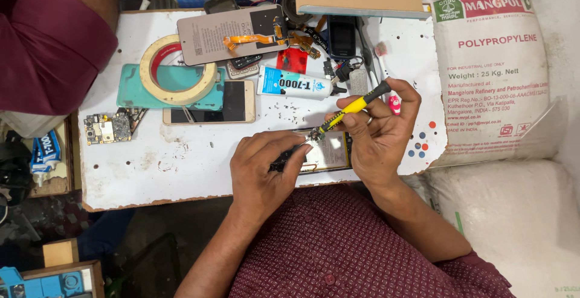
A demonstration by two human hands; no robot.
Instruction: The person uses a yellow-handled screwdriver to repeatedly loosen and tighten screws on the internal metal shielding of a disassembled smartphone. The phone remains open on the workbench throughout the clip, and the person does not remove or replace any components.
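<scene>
My right hand (pixel 379 130) grips a yellow-and-black screwdriver (pixel 353 107), its tip angled down to the left. The tip meets an opened phone (pixel 329 153) lying flat on the white worktable (pixel 181 165). My left hand (pixel 264 171) presses down on the left end of that phone, its fingers covering much of the dark circuit area. The two hands sit close together at the table's near edge.
A glue tube (pixel 295 84), a gold phone (pixel 208 107), a roll of tape (pixel 177 68) on a teal phone cover, a loose circuit board (pixel 109 127) and a phone back panel (pixel 232 32) crowd the table. Another person's maroon sleeve (pixel 48 44) is upper left. White sacks (pixel 501 92) stand right.
</scene>
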